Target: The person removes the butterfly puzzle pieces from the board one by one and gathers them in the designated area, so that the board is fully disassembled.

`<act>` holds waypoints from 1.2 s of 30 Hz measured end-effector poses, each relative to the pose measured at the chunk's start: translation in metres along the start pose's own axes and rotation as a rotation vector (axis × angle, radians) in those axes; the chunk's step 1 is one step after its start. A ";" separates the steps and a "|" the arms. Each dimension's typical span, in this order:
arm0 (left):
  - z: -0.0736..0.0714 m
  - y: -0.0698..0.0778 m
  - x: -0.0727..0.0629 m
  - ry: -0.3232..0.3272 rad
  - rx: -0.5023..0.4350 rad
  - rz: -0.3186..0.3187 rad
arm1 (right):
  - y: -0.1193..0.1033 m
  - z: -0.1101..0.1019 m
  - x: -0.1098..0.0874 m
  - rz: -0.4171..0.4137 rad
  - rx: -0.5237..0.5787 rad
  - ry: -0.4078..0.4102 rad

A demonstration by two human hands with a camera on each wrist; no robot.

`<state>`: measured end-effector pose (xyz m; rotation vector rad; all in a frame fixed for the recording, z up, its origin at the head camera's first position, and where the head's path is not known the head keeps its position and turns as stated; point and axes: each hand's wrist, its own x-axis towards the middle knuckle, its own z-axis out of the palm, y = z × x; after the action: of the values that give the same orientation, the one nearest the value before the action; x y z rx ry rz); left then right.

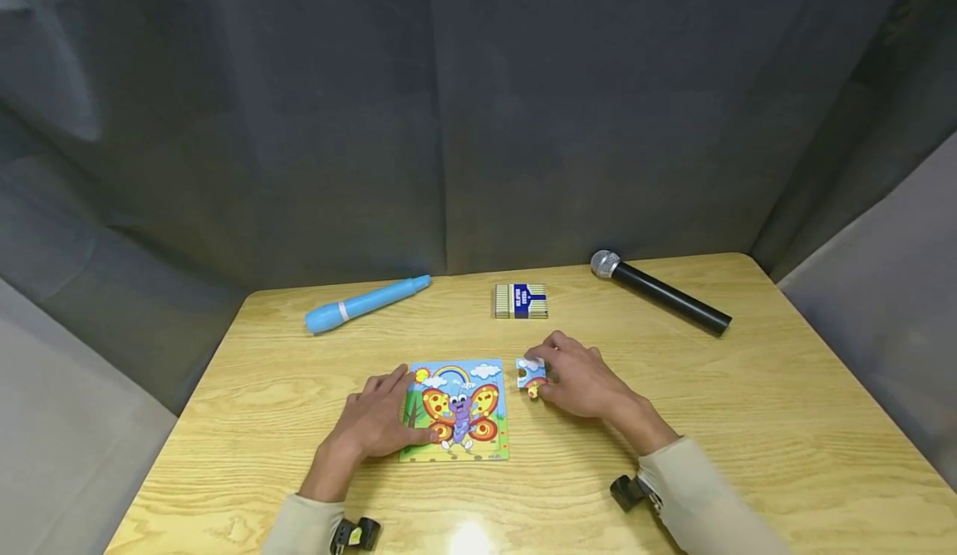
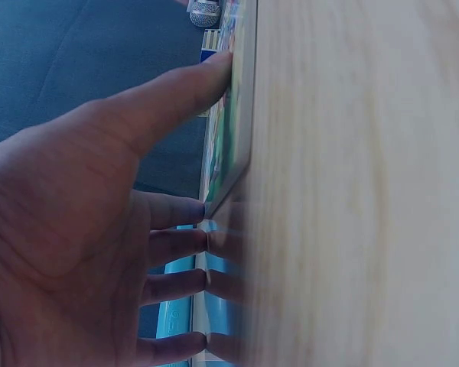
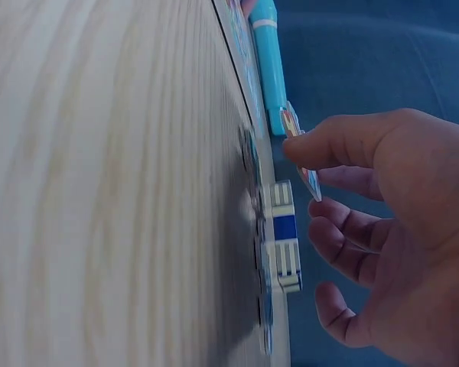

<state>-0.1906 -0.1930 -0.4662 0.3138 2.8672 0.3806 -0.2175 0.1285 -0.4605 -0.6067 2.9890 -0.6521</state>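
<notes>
A butterfly jigsaw puzzle (image 1: pixel 467 405) lies flat on the table. My left hand (image 1: pixel 377 418) rests at its left side, the thumb on the picture and the fingers extended. In the left wrist view, that hand's fingertips (image 2: pixel 185 243) touch the tabletop beside the puzzle's edge. Just right of the puzzle, my right hand (image 1: pixel 586 376) pinches a puzzle piece (image 1: pixel 532 370) printed in blue, white and red. The right wrist view shows this piece (image 3: pixel 309 180) raised off the table between thumb and fingers. Below it lie loose flat pieces (image 3: pixel 266 306), mostly hidden from the head view.
Behind the puzzle lies a striped box (image 1: pixel 521 301) with a blue label. A blue flashlight-like tube (image 1: pixel 366 304) is at the back left, and a black microphone (image 1: pixel 661 291) at the back right. Dark cloth (image 1: pixel 449 123) hangs behind the wooden table (image 1: pixel 553 505).
</notes>
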 end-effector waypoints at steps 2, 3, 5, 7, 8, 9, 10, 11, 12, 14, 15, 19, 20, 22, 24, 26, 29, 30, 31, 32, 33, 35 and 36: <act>0.000 0.000 -0.001 0.001 0.000 -0.001 | 0.004 -0.001 -0.002 0.003 -0.005 0.001; -0.001 0.000 -0.001 0.001 0.000 0.000 | 0.007 -0.001 -0.004 0.006 -0.004 0.000; -0.001 0.001 -0.001 0.000 -0.004 0.001 | 0.012 -0.003 -0.007 0.009 -0.008 0.002; -0.001 0.001 -0.001 0.001 -0.003 0.003 | 0.018 -0.005 -0.010 0.019 -0.012 0.003; -0.001 0.002 0.000 0.001 -0.005 0.005 | 0.020 -0.007 -0.011 0.025 -0.011 0.001; -0.001 0.002 0.000 0.002 -0.006 0.006 | 0.023 -0.008 -0.012 0.030 -0.010 0.001; -0.001 0.002 0.000 0.003 -0.005 0.005 | 0.026 -0.009 -0.014 0.035 -0.008 0.001; -0.001 0.003 0.000 0.005 -0.006 0.005 | 0.030 -0.010 -0.015 0.040 -0.007 0.001; -0.001 0.003 0.000 0.005 -0.008 0.006 | 0.034 -0.011 -0.017 0.044 -0.007 0.002; -0.001 0.004 0.000 0.006 -0.014 0.007 | 0.042 -0.013 -0.020 0.051 -0.011 0.003; -0.001 0.004 0.000 0.006 -0.013 0.007 | 0.046 -0.014 -0.022 0.052 -0.011 0.004; -0.001 0.005 0.000 0.005 -0.005 0.006 | 0.063 -0.019 -0.029 0.057 -0.017 0.012; -0.001 0.005 0.000 0.005 -0.003 0.005 | 0.067 -0.020 -0.031 0.058 -0.019 0.015; -0.001 0.005 0.000 0.006 0.000 0.003 | 0.074 -0.023 -0.035 0.060 -0.021 0.019; -0.002 0.005 0.000 0.006 -0.001 0.003 | 0.080 -0.026 -0.038 0.064 -0.025 0.022; -0.002 0.005 0.000 0.008 -0.005 0.004 | 0.085 -0.029 -0.041 0.071 -0.034 0.023; -0.002 0.005 0.000 0.006 -0.005 0.001 | 0.091 -0.033 -0.044 0.086 -0.036 0.012; -0.002 0.005 0.000 0.004 -0.004 -0.001 | 0.092 -0.034 -0.045 0.089 -0.035 0.009; -0.002 0.005 -0.001 0.004 -0.004 -0.001 | 0.093 -0.034 -0.046 0.094 -0.038 0.004; -0.002 0.005 -0.001 0.004 -0.004 0.001 | 0.094 -0.035 -0.047 0.096 -0.037 0.000; -0.002 0.005 -0.001 0.005 -0.002 0.001 | 0.094 -0.036 -0.047 0.100 -0.037 -0.005; -0.001 0.005 -0.001 0.004 0.002 0.002 | 0.096 -0.037 -0.048 0.105 -0.036 -0.013; -0.001 0.005 -0.001 0.005 0.002 0.003 | 0.096 -0.037 -0.048 0.107 -0.034 -0.015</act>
<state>-0.1890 -0.1892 -0.4635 0.3175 2.8724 0.3792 -0.2122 0.2417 -0.4687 -0.4477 2.9994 -0.5879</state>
